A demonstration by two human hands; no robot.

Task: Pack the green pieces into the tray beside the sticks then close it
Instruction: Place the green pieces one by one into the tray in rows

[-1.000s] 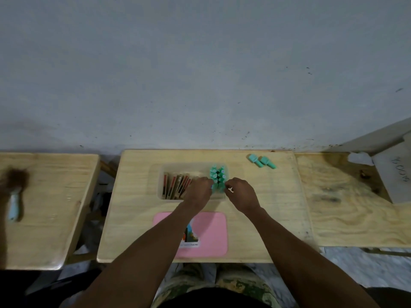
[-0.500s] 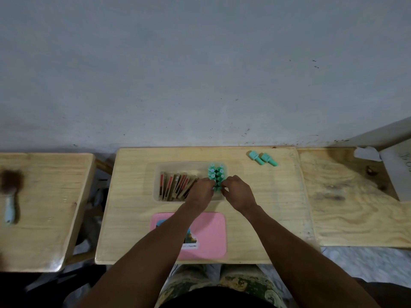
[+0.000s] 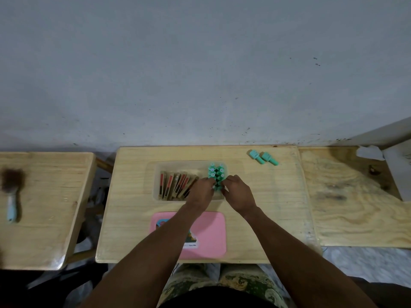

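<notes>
Green pieces [image 3: 216, 173] upright in tray [image 3: 157, 174]

We reach both bare forearms forward from the near edge, converging toward the middle of the scene. Our left hand [image 3: 202, 190] lies palm down, knuckles up, fingers curled toward the right. Our right hand [image 3: 239, 192] mirrors it, fingers curled toward the left. The fingertips of the two hands nearly meet, pinched inward in a close grip; what they press cannot be made out.
</notes>
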